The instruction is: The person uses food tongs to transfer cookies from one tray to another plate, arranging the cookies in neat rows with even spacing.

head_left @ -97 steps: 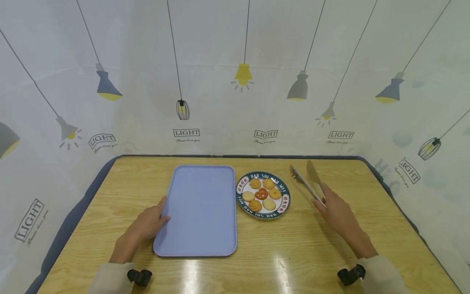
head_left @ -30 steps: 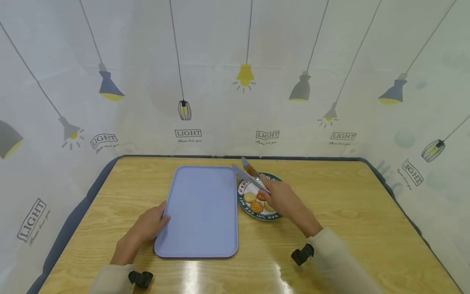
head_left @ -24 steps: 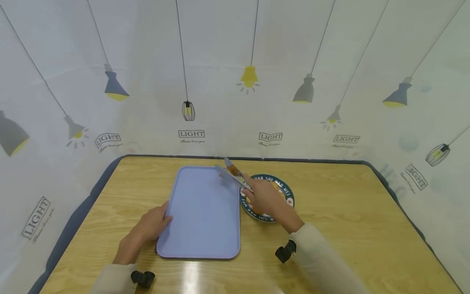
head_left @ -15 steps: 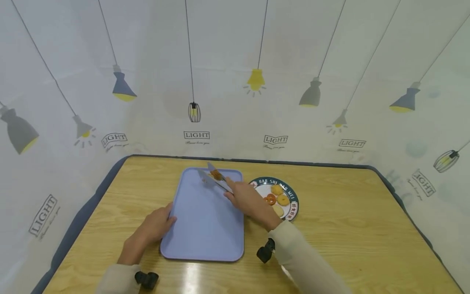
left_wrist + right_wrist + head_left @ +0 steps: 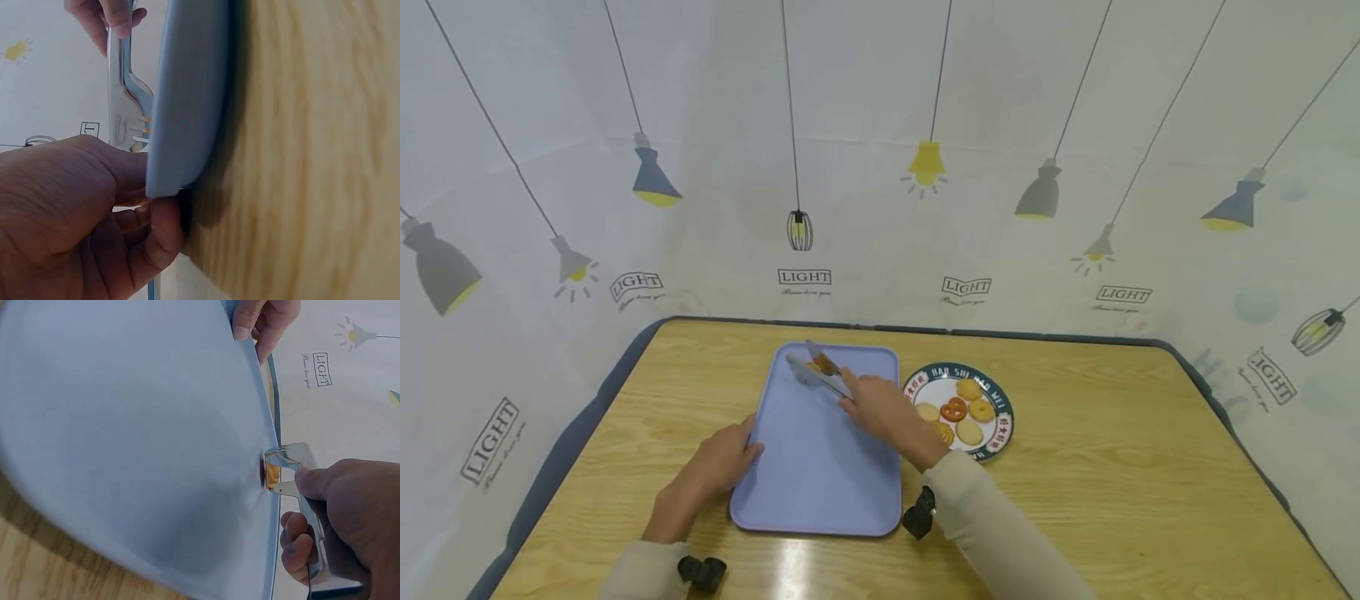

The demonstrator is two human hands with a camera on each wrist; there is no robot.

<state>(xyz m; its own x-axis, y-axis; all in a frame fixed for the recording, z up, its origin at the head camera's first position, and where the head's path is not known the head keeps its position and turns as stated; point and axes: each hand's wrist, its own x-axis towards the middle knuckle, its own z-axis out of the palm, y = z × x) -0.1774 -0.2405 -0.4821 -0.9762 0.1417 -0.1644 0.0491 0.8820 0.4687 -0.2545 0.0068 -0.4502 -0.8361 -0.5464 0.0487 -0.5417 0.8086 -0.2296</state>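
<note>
We do best to bring the swirled cookie (image 5: 272,476) flat against the tray (image 5: 827,467), clear of its raised rim, before easing the tongs (image 5: 823,380) apart gently so it doesn't crumble. The cookie sits between the tong tips by the tray's far-left corner; whether it already touches, we cannot tell. Our right hand's (image 5: 883,408) fingers curl round the tongs, squeezing them; our left hand (image 5: 721,457) pinches the tray's left edge. Three seconds ago the tongs were empty beyond the plate's (image 5: 951,371) right edge, and this cookie lay near its far edge; our left hand keeps its grip.
</note>
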